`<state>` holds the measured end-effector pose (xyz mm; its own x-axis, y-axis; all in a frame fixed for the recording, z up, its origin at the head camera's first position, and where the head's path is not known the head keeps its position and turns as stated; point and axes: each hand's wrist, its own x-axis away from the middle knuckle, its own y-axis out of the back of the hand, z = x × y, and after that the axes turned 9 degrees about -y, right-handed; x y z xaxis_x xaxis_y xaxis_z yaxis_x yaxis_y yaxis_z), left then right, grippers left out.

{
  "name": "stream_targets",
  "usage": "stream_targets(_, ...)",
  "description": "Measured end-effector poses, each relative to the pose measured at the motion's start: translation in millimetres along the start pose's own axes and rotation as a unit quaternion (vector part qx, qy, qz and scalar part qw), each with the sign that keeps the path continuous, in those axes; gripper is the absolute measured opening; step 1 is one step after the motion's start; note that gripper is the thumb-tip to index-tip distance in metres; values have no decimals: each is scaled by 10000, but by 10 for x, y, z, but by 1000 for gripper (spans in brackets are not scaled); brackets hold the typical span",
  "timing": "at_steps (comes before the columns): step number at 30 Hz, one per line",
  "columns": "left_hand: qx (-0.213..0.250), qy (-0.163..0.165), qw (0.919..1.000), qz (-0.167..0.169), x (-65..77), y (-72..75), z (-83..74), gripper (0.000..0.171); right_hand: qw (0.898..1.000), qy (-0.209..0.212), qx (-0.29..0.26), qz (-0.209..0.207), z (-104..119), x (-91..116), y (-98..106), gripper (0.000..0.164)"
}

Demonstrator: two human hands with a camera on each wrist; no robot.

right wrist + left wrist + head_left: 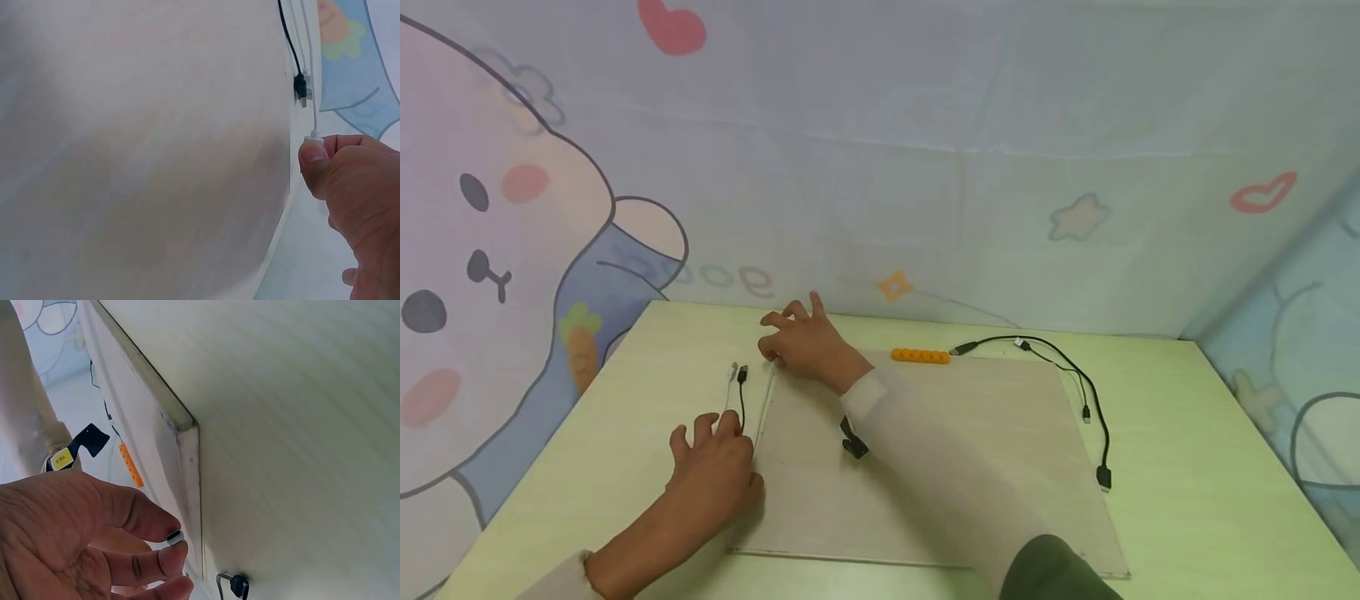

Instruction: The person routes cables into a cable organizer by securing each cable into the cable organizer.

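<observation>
My left hand point(715, 467) is at the left edge of a beige board point(970, 500). Thumb and finger pinch a small white plug point(175, 537) with a dark tip, clearest in the left wrist view. Farther back, near the board's far left corner, my right hand point(808, 346) pinches the white end of a cable point(314, 139) between thumb and finger. A thin white cable point(765, 400) runs between the two hands along the board's edge. Just left of it lie a black cable's plug point(742, 375) and another white cable's plug point(733, 372); the left hand partly hides their cords.
An orange strip with several bumps point(920, 357) lies at the board's back edge. Right of it, a long black cable point(1097, 392) curves around a shorter thin black cable point(1086, 412). A printed curtain point(985, 208) hangs behind the table point(1210, 483). A black strap point(853, 446) shows at my right wrist.
</observation>
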<state>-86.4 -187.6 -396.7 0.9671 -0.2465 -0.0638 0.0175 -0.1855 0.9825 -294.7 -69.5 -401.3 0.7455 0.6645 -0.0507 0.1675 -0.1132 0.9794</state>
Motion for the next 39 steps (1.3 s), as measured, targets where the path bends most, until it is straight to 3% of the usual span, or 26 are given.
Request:
stream_targets(8,33,31,10000,60,-41,-1,-63,17,10000,-29,60,-25,-111,87,-10,7)
stream_targets(18,-28,-98,9999,51,-128,21,-161,23,9999,-28,-154,-30,-323,205,-9,5)
stream_targets(39,-7,-277,9996,70,-226,-7,-369,20,9996,-15,252,109,-551,385,-26,5)
